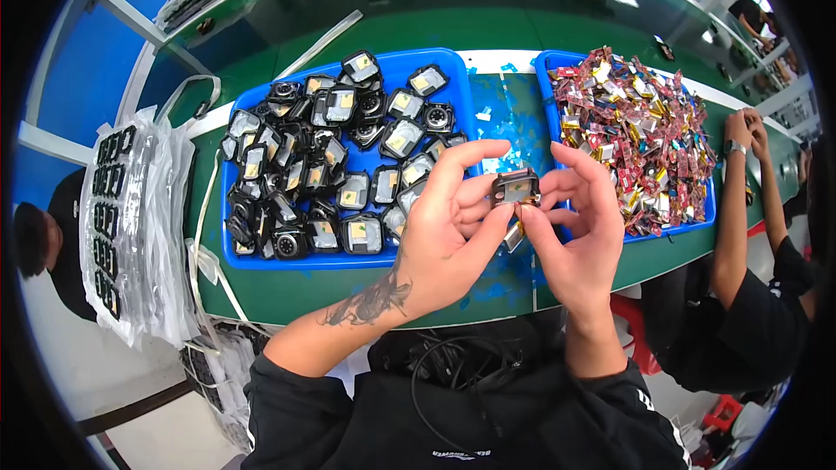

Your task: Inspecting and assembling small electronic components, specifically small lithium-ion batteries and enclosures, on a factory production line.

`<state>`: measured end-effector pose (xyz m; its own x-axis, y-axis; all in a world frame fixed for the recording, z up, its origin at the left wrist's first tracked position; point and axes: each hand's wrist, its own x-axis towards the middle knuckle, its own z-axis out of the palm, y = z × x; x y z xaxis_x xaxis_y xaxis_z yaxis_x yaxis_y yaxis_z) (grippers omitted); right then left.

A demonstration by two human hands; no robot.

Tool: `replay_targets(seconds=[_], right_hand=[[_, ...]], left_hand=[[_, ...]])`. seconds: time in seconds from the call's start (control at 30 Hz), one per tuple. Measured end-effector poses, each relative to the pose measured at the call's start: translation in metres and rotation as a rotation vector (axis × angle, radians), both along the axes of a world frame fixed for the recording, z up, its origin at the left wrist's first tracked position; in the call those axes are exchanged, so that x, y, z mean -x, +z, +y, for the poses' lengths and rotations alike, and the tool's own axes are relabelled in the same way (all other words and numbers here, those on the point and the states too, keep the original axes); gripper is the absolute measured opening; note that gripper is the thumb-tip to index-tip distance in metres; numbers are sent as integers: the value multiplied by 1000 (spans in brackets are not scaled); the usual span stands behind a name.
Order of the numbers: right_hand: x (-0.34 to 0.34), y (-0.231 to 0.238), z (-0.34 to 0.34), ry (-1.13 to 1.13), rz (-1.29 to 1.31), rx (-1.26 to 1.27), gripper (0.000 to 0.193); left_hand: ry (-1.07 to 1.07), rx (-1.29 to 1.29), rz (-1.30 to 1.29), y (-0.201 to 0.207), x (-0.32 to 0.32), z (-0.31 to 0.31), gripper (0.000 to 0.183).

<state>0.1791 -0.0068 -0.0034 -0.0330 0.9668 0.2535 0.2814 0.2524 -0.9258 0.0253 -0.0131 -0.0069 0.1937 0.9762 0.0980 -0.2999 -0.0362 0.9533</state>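
In front of me, between two blue trays, I hold a small black watch case [517, 184] with its greyish inside showing. My left hand [444, 239] grips it from the left, thumb at its lower edge and index finger raised. My right hand [582, 239] pinches near its lower right edge, its index finger raised too. Below the case, between my thumbs, hangs a small silver piece [514, 237] resembling a battery; how it is attached is hidden by my fingers. Many similar black watch cases [355, 191] lie in the left tray [460, 87], some with cream-coloured pads inside.
The right blue tray [549, 91] is heaped with reddish circuit boards and silver battery-like pieces [631, 139]. Blue film scraps [496, 135] litter the green table [409, 298] between trays. Plastic-wrapped sheets of black parts [131, 209] stand at left. A co-worker's forearms [736, 200] are at right.
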Motion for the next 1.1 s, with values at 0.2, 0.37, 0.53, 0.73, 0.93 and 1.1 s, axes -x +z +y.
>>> replay_targets(seconds=[0.2, 0.37, 0.53, 0.73, 0.93, 1.1], right_hand=[[5, -2, 1, 15, -114, -210, 53], [8, 14, -1, 118, 42, -42, 49], [1, 38, 63, 251, -86, 86, 48], [30, 39, 252, 206, -676, 29, 51], [39, -20, 310, 126, -657, 303, 51], [33, -21, 295, 16, -1039, -2, 49]], left_hand=[[-8, 8, -7, 5, 3, -4, 45], [5, 10, -62, 11, 8, -8, 46], [338, -643, 688, 60, 58, -15, 30], [438, -1100, 334, 137, 57, -98, 42], [321, -1113, 528, 180, 81, -123, 20], [299, -1122, 446, 157, 62, -104, 18]])
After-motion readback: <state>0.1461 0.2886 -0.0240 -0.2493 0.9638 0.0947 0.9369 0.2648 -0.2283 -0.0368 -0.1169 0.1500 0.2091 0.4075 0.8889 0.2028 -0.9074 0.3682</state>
